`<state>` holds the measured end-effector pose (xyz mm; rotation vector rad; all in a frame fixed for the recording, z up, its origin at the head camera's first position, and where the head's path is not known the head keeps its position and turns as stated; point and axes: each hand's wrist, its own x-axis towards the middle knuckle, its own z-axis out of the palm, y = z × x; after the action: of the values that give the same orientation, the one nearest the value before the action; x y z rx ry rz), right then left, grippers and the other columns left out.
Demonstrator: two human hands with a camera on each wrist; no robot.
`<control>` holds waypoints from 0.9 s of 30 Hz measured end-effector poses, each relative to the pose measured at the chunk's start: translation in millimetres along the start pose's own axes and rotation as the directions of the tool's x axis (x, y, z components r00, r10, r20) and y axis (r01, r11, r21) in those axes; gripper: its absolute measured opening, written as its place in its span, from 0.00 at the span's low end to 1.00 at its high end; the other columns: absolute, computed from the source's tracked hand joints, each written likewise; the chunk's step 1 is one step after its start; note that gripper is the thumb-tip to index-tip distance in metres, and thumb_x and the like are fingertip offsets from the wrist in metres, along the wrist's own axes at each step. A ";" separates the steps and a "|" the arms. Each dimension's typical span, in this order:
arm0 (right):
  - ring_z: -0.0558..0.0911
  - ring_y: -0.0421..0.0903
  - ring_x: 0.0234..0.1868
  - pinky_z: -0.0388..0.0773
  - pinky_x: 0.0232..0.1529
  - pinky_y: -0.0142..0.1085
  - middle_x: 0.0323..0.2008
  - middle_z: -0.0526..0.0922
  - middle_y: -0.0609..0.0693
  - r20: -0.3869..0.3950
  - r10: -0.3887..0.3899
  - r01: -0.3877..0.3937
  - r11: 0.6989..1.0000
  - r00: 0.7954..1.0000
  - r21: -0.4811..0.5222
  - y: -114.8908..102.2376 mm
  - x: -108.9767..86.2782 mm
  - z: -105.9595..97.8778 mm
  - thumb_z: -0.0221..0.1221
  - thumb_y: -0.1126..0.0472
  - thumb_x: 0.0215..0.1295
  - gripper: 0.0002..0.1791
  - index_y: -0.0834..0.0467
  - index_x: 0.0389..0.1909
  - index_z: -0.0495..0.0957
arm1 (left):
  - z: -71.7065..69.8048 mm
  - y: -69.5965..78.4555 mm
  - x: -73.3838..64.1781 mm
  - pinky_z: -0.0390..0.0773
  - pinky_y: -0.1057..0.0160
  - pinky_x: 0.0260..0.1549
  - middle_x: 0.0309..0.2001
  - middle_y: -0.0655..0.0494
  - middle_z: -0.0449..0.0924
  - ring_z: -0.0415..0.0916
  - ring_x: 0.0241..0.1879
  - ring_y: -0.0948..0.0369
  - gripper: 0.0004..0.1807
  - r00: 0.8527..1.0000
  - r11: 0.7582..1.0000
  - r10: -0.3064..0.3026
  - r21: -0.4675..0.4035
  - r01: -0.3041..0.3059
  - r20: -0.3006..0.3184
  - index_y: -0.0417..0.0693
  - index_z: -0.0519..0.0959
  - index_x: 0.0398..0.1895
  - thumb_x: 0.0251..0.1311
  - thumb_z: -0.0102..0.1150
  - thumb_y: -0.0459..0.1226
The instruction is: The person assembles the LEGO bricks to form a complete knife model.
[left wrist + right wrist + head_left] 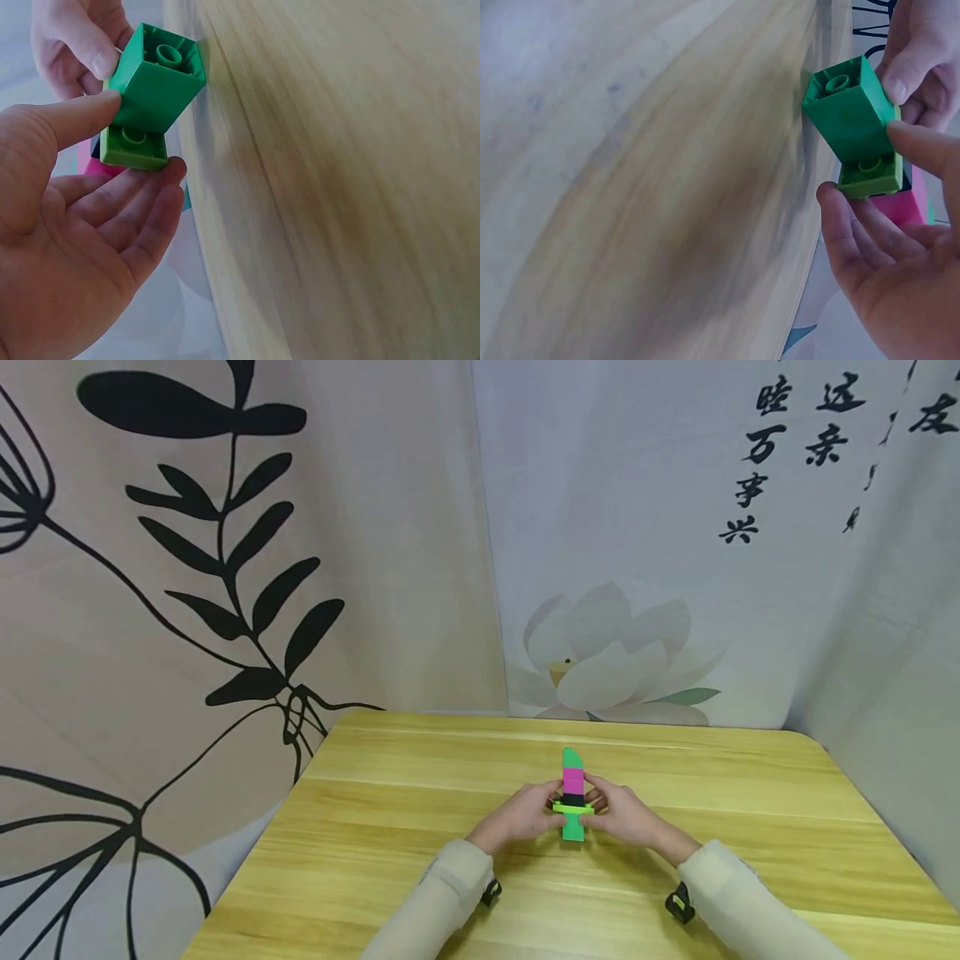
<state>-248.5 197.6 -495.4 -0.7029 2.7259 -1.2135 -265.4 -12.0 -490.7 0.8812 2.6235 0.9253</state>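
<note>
A toy sword built of building blocks (573,781) stands out in the middle of the head view, between both hands. Its tip is green, then come pink and black blocks, a lime crosspiece (135,150) and a green handle block (851,112) with a hollow underside. From the left, my left hand (528,812) pinches it at the crosspiece, thumb near the green block and fingers behind. My right hand (626,814) pinches the other end of the crosspiece in the same way. Fingers hide part of the black and pink blocks in the wrist views.
A wooden table (420,760) spreads beneath the hands. Behind it hangs a pale curtain (405,527) with printed black leaves, a lotus and writing. Dark wrist straps (679,903) sit at the sleeves.
</note>
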 end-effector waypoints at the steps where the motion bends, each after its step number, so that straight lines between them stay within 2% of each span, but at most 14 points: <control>1: 0.80 0.48 0.40 0.79 0.41 0.41 0.43 0.80 0.57 0.004 0.004 -0.004 1.000 1.000 -0.002 0.2 -0.1 -0.2 0.66 0.58 0.58 0.42 0.72 0.66 0.57 | 0.6 -0.1 0.3 0.74 0.65 0.49 0.51 0.53 0.78 0.75 0.50 0.61 0.27 1.000 1.000 0.003 -0.002 -0.003 0.002 0.47 0.67 0.64 0.62 0.61 0.40; 12: 0.79 0.51 0.42 0.77 0.44 0.47 0.44 0.80 0.57 0.037 0.058 -0.058 0.998 0.998 -0.012 0.7 1.7 0.2 0.64 0.58 0.60 0.39 0.72 0.65 0.58 | 3.6 -0.3 2.4 0.74 0.66 0.48 0.51 0.53 0.78 0.76 0.49 0.62 0.24 1.000 1.000 0.004 0.005 -0.004 0.019 0.45 0.69 0.62 0.63 0.59 0.39; 19: 0.78 0.47 0.42 0.76 0.44 0.44 0.41 0.80 0.52 0.069 0.082 -0.081 0.997 0.994 -0.006 3.1 3.8 2.0 0.64 0.54 0.60 0.40 0.71 0.66 0.59 | 3.9 -3.5 4.2 0.75 0.68 0.46 0.52 0.53 0.78 0.76 0.47 0.63 0.24 0.999 0.999 -0.003 -0.043 0.005 0.054 0.44 0.70 0.61 0.63 0.59 0.39; 23: 0.77 0.46 0.42 0.76 0.42 0.43 0.40 0.79 0.51 0.076 0.098 -0.099 0.995 0.992 0.008 2.3 2.9 1.3 0.63 0.53 0.62 0.40 0.72 0.66 0.58 | 4.0 -4.0 5.6 0.75 0.69 0.44 0.53 0.54 0.77 0.75 0.46 0.64 0.25 0.997 0.998 -0.012 -0.064 0.017 0.078 0.44 0.69 0.62 0.63 0.59 0.40; 27: 0.77 0.47 0.42 0.76 0.43 0.44 0.40 0.79 0.52 0.073 0.108 -0.109 0.994 0.991 0.006 3.9 3.9 1.0 0.63 0.54 0.61 0.40 0.72 0.65 0.59 | 4.0 -3.3 6.9 0.75 0.68 0.44 0.50 0.55 0.78 0.76 0.45 0.65 0.22 0.997 0.998 -0.020 -0.061 0.025 0.077 0.43 0.71 0.59 0.63 0.59 0.40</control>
<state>-253.3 197.5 -498.5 -0.5768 2.6590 -1.1542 -270.8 -7.8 -496.0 0.8525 2.5211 0.9427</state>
